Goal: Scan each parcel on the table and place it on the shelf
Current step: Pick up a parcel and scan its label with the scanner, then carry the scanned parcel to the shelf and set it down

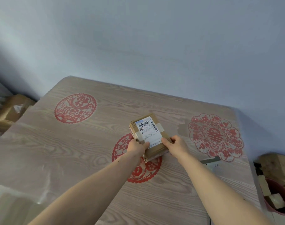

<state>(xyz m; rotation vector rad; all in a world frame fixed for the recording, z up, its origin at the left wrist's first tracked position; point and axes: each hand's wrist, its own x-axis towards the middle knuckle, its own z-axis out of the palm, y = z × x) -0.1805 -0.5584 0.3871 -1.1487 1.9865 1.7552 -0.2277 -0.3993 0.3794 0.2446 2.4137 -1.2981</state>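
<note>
Both hands are on one parcel [149, 135], a small brown cardboard box bound with clear tape, sitting near the middle of the table [73, 151]. The left hand [137, 146] grips the box's near-left corner, thumb curled over the top edge and pressing on the white shipping label [149, 132]. The right hand [176, 146] clasps the near-right side, thumb on top and fingers wrapped down round the edge. Whether the box rests on the table or is just off it, I cannot tell from here.

The label faces up, with a barcode along its right edge and black handwriting scrawled across the far end. Under the box lies a red paper-cut medallion [141, 171] printed on the wood-grain tabletop, partly covered by the parcel and the left forearm. Another red round motif [75, 108] sits far left, and a red flower-shaped one [215, 135] to the right.

Just right of the right forearm, a grey device [211, 162] lies on the table, too blurred to name. Off the table's right edge stands a dark red tub [278, 207] holding pale blocks, and off the left edge there are brown cardboard boxes [11, 111] lower down.
</note>
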